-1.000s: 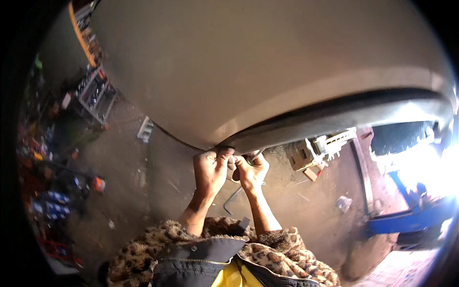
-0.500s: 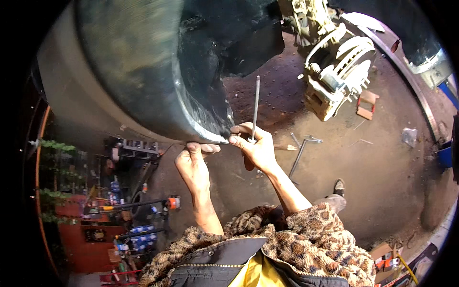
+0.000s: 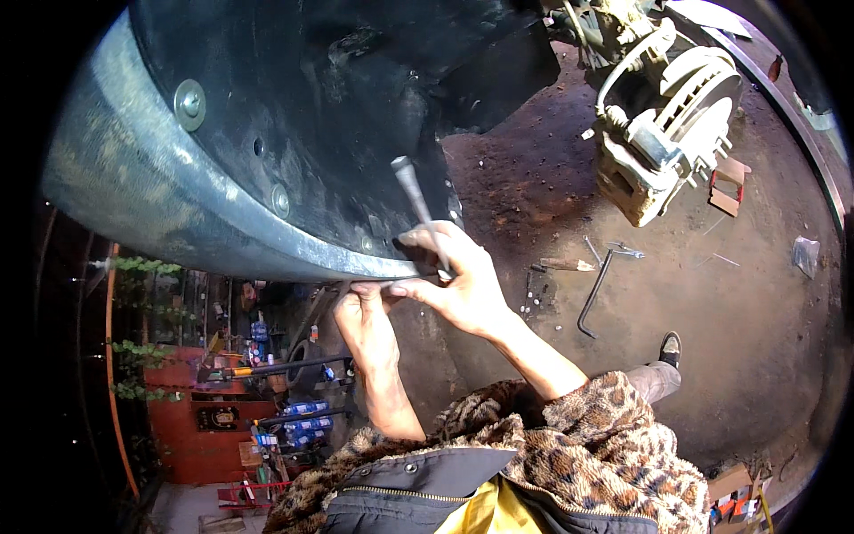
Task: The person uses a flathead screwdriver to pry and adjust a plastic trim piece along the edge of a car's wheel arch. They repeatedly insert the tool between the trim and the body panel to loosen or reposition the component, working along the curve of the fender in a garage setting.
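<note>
A dark plastic wheel-arch liner [image 3: 356, 116] meets the scuffed bumper edge [image 3: 222, 218] above my hands. Several washer-headed fasteners [image 3: 189, 104] sit along that liner. My right hand [image 3: 467, 280] is closed around a slim metal rod-shaped tool [image 3: 414, 191], which slants up past the fingers. Its fingertips reach over the edge, with the thumb just beneath. Close by, my left hand [image 3: 367, 334] presses its curled fingertips together under the edge. Whatever they pinch is hidden.
A bare brake disc [image 3: 698, 98] and caliper [image 3: 636, 173] hang at upper right. On the ground lie a bent metal bar [image 3: 594, 298], a piece of wood [image 3: 567, 264], an open small box [image 3: 729, 187] and a plastic bag [image 3: 806, 255]. Bottles [image 3: 307, 423] stand at lower left.
The view has shifted, showing more of the liner and its fasteners. My right hand has tipped the tool to the left, and its thumb has moved beneath the edge near my left fingertips.
</note>
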Demonstrator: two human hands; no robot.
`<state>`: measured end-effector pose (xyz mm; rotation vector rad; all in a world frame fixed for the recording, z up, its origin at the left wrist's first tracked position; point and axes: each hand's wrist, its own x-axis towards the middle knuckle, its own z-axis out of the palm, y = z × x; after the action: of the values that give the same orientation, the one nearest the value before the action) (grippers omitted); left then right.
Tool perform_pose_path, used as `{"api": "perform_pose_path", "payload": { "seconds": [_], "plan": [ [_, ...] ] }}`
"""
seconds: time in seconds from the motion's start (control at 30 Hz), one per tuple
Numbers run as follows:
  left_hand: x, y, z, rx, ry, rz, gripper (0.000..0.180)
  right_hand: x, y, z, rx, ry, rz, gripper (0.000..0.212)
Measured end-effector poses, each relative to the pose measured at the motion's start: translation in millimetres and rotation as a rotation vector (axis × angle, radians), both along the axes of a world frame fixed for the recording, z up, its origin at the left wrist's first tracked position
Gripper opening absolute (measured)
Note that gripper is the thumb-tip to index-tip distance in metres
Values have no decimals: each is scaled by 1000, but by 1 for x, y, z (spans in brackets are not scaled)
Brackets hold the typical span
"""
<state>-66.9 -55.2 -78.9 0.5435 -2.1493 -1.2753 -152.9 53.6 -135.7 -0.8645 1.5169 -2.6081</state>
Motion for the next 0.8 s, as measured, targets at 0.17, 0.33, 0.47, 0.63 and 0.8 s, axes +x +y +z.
{"api": "perform_pose_path", "payload": {
  "seconds": [0.17,0.33,0.47,0.63,0.8],
  "plan": [
    [-2,6,-12,-57,75,89,55,-9,-8,-1,69,163,-139,57],
    [-8,20,-12,-9,182,139,53,-4,-22,-9,-62,112,-124,56],
    [1,3,-7,47,-7,62,56,-6,-8,5,26,94,-108,51],
    [-6,5,-13,-19,49,17,54,16,1,-8,203,364,-475,27],
    [-11,-4,-44,545,285,-162,35,35,14,36,467,1130,-525,32]
  ]
}}
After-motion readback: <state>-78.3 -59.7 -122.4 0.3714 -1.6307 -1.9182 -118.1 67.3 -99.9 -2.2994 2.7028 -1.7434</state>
